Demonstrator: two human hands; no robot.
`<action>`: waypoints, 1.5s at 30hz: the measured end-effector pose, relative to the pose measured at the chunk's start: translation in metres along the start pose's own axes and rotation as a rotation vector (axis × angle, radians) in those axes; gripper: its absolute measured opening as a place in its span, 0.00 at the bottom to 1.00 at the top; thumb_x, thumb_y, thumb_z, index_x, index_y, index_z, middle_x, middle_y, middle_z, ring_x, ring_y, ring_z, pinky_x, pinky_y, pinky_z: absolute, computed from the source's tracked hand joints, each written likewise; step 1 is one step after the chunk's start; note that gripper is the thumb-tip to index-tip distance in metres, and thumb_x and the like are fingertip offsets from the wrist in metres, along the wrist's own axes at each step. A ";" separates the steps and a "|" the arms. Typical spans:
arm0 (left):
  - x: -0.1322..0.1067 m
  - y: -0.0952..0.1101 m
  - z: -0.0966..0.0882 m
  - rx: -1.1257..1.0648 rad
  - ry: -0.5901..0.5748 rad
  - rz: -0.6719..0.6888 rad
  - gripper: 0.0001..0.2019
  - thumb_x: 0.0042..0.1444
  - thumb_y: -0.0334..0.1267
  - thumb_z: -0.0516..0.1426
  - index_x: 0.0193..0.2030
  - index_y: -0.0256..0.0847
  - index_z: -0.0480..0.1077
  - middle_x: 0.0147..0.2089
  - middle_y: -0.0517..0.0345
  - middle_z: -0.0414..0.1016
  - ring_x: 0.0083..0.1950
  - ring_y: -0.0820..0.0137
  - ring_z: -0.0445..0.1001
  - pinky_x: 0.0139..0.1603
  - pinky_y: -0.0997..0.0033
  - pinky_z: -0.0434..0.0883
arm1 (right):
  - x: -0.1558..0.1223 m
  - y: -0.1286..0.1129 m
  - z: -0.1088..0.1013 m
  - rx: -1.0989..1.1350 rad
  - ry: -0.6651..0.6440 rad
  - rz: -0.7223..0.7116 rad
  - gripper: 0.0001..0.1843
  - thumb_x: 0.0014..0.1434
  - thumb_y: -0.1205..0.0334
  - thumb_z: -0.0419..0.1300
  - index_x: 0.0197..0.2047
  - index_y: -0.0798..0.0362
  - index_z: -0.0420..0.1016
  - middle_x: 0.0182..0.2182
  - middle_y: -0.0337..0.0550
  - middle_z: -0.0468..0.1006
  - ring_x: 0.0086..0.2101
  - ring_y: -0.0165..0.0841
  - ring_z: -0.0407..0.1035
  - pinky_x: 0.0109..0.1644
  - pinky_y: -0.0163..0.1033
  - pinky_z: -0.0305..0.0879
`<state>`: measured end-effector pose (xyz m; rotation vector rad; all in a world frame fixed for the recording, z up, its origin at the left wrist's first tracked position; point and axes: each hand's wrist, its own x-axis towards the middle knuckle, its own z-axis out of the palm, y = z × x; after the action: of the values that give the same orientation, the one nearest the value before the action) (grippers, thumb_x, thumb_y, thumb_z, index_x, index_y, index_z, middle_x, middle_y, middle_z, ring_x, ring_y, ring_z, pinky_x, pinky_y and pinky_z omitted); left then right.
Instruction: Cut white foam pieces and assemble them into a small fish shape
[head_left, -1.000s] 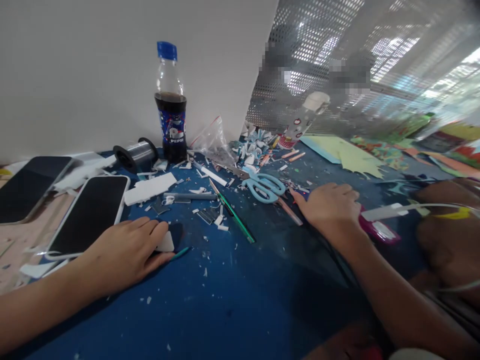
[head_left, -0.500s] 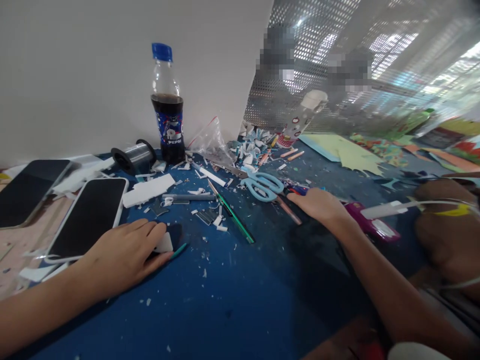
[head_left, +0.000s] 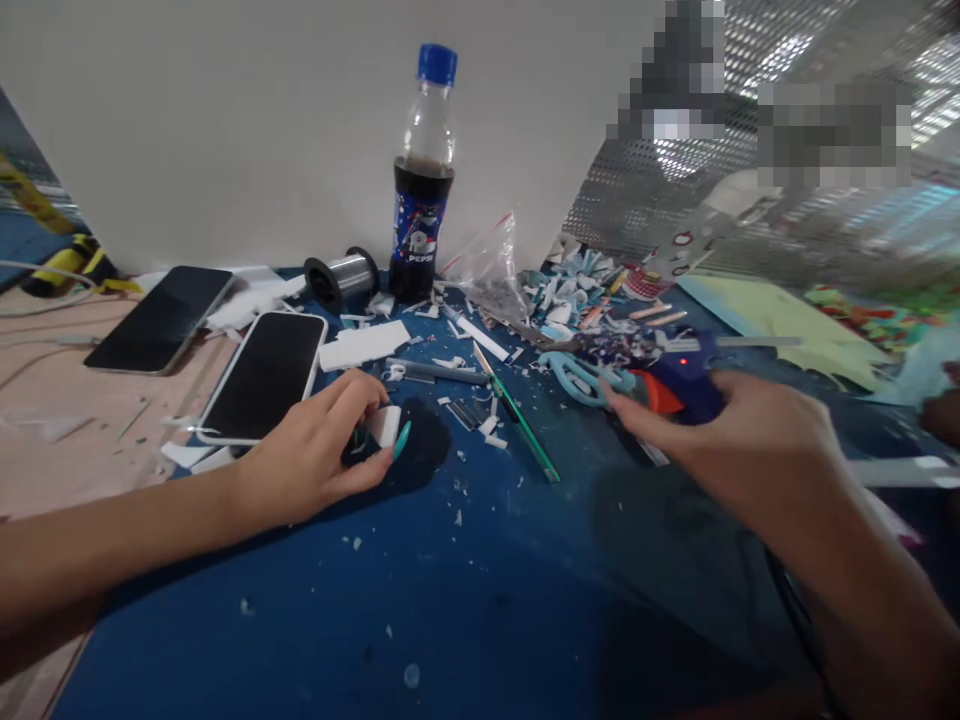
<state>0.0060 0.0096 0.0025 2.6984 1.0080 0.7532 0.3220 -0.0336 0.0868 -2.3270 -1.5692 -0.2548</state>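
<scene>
With my left hand point(head_left: 322, 440) pinching a small white piece point(head_left: 386, 427) over the counter point(head_left: 450, 590) and my right hand point(head_left: 765, 430) grasping the blue glue gun point(head_left: 696, 375) near the scissors point(head_left: 576, 380), I'm judging that steering well clear of their handles works best.

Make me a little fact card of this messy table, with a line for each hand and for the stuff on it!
Left hand: holding a small white piece
Right hand: gripping a blue-and-orange tool with a red light
Drink: Pepsi bottle, upright, blue cap on, partly full
Phones: white-edged phone and another phone, screens dark
Beside the bottle: spool
Near the tool: light-blue-handled scissors
Table: blue, scattered with scraps
</scene>
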 end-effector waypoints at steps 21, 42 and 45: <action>0.002 -0.001 0.004 0.209 -0.103 0.126 0.18 0.67 0.50 0.46 0.36 0.38 0.65 0.29 0.55 0.73 0.27 0.67 0.73 0.25 0.70 0.69 | -0.031 -0.052 0.072 0.412 0.096 -0.568 0.14 0.50 0.55 0.62 0.24 0.48 0.59 0.14 0.37 0.70 0.14 0.30 0.66 0.17 0.35 0.61; -0.006 0.001 0.001 -0.084 0.024 0.094 0.14 0.68 0.42 0.48 0.54 0.36 0.64 0.37 0.55 0.72 0.33 0.73 0.72 0.32 0.77 0.72 | -0.003 -0.035 0.063 0.366 0.388 -0.474 0.21 0.51 0.48 0.61 0.21 0.47 0.54 0.13 0.32 0.61 0.14 0.27 0.55 0.18 0.35 0.48; -0.009 0.001 0.003 -0.072 0.004 0.101 0.15 0.68 0.44 0.48 0.51 0.34 0.65 0.33 0.57 0.69 0.31 0.72 0.70 0.32 0.76 0.71 | 0.005 -0.034 0.054 0.385 0.436 -0.387 0.20 0.49 0.46 0.62 0.20 0.47 0.57 0.14 0.34 0.64 0.15 0.28 0.57 0.21 0.36 0.52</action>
<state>0.0022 0.0035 -0.0034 2.7036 0.8341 0.7963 0.2911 0.0022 0.0438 -1.5437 -1.6486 -0.4663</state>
